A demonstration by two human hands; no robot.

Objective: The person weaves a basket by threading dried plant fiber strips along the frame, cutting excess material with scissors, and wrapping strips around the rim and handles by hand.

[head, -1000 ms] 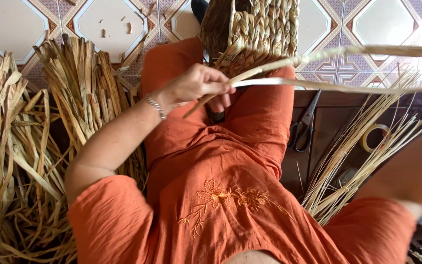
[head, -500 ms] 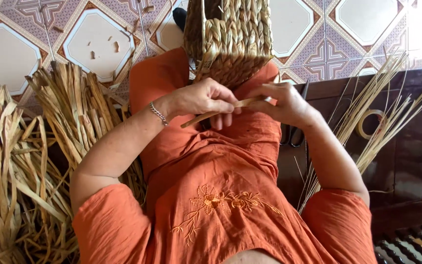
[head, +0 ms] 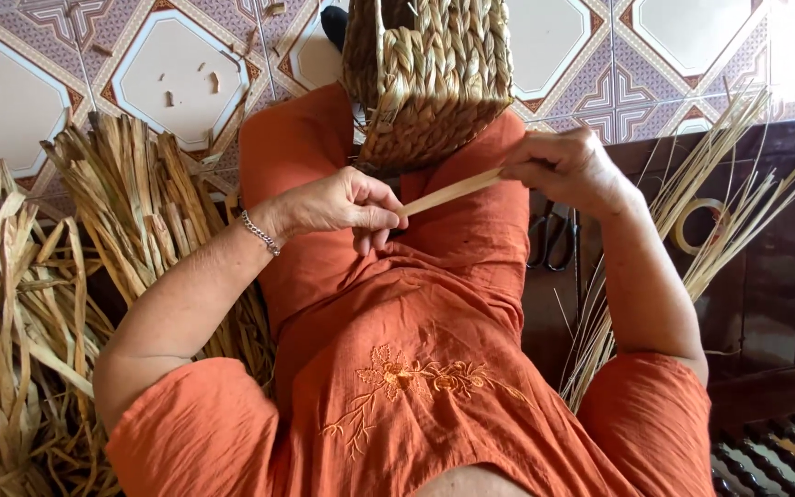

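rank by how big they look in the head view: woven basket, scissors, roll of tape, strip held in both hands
1. woven basket, plainly the largest.
2. strip between the left hand and right hand: long but thin.
3. scissors, partly hidden, so unsure against the strip.
4. roll of tape, smallest, though close to the scissors.

Left hand (head: 342, 204) held at frame centre, fingers curled and pinched shut, wrist bent, forearm running down to lower left. Right hand (head: 570, 168) raised right of centre, fingers closed in a pinch, elbow bent toward lower right.
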